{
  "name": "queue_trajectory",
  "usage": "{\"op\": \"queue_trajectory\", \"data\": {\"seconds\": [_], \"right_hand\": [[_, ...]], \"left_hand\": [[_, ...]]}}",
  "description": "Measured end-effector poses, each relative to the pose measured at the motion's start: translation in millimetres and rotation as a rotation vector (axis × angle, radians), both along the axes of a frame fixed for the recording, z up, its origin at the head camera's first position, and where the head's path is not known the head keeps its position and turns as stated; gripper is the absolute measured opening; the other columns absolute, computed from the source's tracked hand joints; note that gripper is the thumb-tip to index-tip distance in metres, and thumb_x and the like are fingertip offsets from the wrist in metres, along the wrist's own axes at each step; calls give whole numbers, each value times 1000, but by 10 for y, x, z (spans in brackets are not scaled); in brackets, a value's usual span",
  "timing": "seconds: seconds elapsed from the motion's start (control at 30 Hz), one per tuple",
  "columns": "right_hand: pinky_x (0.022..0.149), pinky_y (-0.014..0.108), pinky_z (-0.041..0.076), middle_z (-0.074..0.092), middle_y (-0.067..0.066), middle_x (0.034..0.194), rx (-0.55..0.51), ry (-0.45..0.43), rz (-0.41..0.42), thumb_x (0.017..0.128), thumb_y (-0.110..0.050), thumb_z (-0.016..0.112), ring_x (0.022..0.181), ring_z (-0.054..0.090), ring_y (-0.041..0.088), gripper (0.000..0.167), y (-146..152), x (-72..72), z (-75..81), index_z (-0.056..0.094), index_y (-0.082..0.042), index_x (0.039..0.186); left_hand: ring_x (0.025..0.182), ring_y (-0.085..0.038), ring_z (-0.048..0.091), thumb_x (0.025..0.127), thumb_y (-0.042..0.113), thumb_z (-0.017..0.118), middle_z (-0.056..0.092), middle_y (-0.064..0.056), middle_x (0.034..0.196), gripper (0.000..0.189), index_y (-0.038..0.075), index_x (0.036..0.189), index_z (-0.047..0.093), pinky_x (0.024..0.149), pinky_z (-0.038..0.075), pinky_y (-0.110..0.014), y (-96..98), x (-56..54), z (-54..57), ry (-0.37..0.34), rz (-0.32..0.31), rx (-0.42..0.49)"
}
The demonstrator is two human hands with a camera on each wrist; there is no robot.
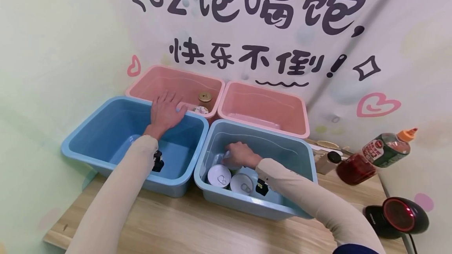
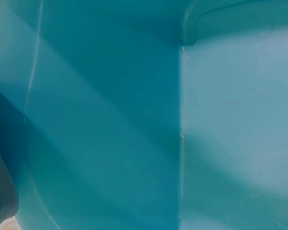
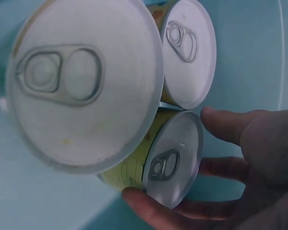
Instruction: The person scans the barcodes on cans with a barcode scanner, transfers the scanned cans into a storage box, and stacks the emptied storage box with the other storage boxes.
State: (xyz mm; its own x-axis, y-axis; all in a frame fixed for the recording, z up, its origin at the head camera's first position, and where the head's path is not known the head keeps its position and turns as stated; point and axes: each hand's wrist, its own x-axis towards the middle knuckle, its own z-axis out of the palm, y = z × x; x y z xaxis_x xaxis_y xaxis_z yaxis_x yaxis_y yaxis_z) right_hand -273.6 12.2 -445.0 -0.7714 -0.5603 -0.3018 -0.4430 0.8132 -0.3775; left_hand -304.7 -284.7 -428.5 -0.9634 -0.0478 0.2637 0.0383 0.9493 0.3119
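My right hand [image 1: 243, 155] reaches down into the right-hand blue bin [image 1: 293, 205]. In the right wrist view, its thumb and fingers curl round a can [image 3: 185, 153] with a silver pull-tab lid and a yellow-green side. Beside that one stand a can [image 3: 86, 120] very close to the camera and another can [image 3: 194, 76], both with pale pull-tab lids. My left hand [image 1: 166, 111] rests with spread fingers over the shared edge of the left blue bin [image 1: 169, 189] and the back-left pink bin [image 1: 155, 74], holding nothing.
A gold-topped can [image 1: 205, 97] lies inside the back-left pink bin. Another pink bin [image 1: 263, 87] stands behind the right blue one. At right on the wooden table [image 1: 183, 222] are a red sauce bottle [image 1: 379, 154], a dark-capped jar [image 1: 328, 162] and a black scanner [image 1: 404, 214].
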Motion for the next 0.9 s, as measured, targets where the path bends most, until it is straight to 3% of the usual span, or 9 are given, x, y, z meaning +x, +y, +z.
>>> {"op": "queue_trajectory", "data": {"seconds": [0.13,0.37,0.6,0.8,0.9], "right_hand": [[66,34,58,69,7,112,20,-42,-68,91,-35,73,81,66,21,42,-55,23,3,65,-13,125],[82,39,58,69,6,114,42,-33,-86,88,-37,76,91,65,22,45,-108,10,-18,66,-12,124],[70,35,57,68,4,100,57,-53,-127,86,-35,78,80,65,21,40,-133,-22,-48,68,-13,117],[81,38,59,69,3,100,30,-23,-120,84,-32,80,84,65,19,40,-99,-36,-57,68,-12,116],[81,37,59,68,2,95,25,-19,-118,84,-31,80,82,65,18,38,-75,-35,-48,68,-11,115]], "left_hand": [[153,-41,20,100,47,42,32,-18,162,62,14,152,42,122,16,-63,-2,-6,-4,-9,-1,-16],[152,-41,22,100,48,42,33,-17,162,62,14,152,43,122,16,-63,-6,-9,-7,-8,7,-19],[151,-41,23,100,47,42,36,-18,160,62,14,151,43,122,16,-63,-11,-14,-11,-6,12,-23],[151,-41,25,100,47,42,38,-18,159,61,13,150,45,121,19,-62,2,-11,-5,-2,10,-22],[150,-41,26,100,47,43,39,-18,159,60,13,150,46,121,20,-62,1,-10,-5,4,10,-21]]}}
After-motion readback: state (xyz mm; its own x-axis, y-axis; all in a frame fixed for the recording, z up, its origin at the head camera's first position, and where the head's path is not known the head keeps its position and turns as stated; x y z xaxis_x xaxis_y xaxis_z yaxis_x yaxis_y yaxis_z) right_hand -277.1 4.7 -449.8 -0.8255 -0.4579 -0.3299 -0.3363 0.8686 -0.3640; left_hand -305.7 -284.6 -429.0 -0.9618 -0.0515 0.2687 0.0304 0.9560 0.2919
